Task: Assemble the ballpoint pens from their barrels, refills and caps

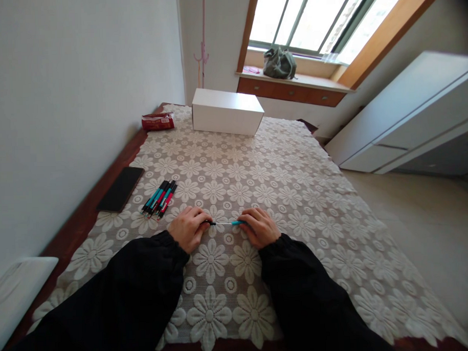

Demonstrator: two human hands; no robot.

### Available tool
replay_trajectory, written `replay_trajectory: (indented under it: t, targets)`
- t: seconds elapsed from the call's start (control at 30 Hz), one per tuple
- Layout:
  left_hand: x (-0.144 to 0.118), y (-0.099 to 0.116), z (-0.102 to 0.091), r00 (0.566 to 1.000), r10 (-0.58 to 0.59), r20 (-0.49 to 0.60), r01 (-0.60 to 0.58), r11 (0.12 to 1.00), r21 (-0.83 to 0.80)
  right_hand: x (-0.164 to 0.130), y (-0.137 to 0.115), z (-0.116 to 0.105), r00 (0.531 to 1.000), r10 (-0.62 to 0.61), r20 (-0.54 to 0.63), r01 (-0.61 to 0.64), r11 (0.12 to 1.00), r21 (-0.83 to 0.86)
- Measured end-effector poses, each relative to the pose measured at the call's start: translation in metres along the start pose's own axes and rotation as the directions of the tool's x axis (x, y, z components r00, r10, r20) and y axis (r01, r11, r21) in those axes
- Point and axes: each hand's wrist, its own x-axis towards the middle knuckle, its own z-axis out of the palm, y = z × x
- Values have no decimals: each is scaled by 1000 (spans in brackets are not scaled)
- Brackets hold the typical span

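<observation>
Both hands rest on a surface covered with a lace cloth of white flowers. The left hand has its fingers curled around the dark end of a pen, and the right hand has its fingers closed on the teal end. The pen lies level between the two sets of fingers, just above the cloth; its thin pale middle shows in the gap, and it seems to be pulled partly apart, though it is too small to tell.

Beyond the left fingers and out to their side lies a bunch of pens, teal, red and black, side by side. Further out on that side sits a black phone. Well beyond both hands stand a white box and a red packet.
</observation>
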Motion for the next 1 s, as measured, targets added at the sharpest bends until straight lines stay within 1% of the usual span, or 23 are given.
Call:
replay_trajectory:
  t: [0.13,0.37,0.53,0.8,0.9,1.0]
  targets:
    - [0,-1,0,1000,2,2,-2,1000,-2,-2,11,-3,1000,11,5,-11,1000,-25]
    - [0,2,-2,1000,-9,10,10,1000,-14,-3,25,-3,998,56,-32,-58,996,-62]
    - [0,1,-2,999,15,34,-13,999,-33,-3,25,-2,999,49,-5,-50,996,-77]
    - [1,-5,5,996,75,41,-73,997,-34,-3,25,0,998,60,-17,-61,995,-79]
    - [1,-6,5,997,73,38,-72,997,-38,-2,22,-1,997,71,-44,-74,993,-89]
    - [0,-4,4,997,66,38,-65,997,-34,-1,13,-4,993,47,-108,-56,995,-79]
